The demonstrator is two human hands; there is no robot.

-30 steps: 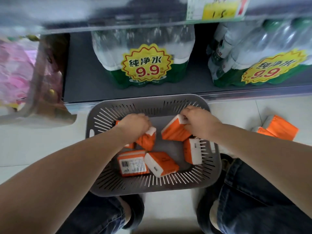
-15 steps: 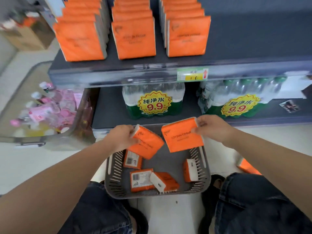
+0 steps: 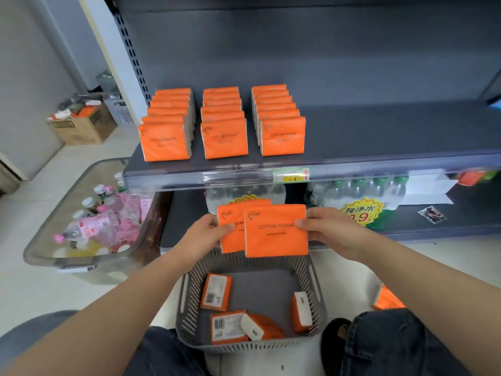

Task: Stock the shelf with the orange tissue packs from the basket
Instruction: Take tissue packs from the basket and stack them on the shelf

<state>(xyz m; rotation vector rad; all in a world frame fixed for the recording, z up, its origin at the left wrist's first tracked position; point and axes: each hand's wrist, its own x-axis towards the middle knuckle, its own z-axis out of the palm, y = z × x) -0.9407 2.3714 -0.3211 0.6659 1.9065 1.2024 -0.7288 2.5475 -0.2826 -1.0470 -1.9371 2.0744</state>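
Orange tissue packs (image 3: 276,232) overlap above the basket (image 3: 315,283), pinched by left hand (image 3: 202,236), right hand (image 3: 329,230).

Forearms extended forward, left hand (image 3: 203,234) pinching rear pack (image 3: 232,242), right hand (image 3: 330,232) pinching front pack (image 3: 276,234)

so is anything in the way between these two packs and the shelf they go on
Nothing visible blocks them. The left hand and right hand hold the two packs lower than the shelf, so they only need lifting over its front lip. Bare space lies right of the three rows.
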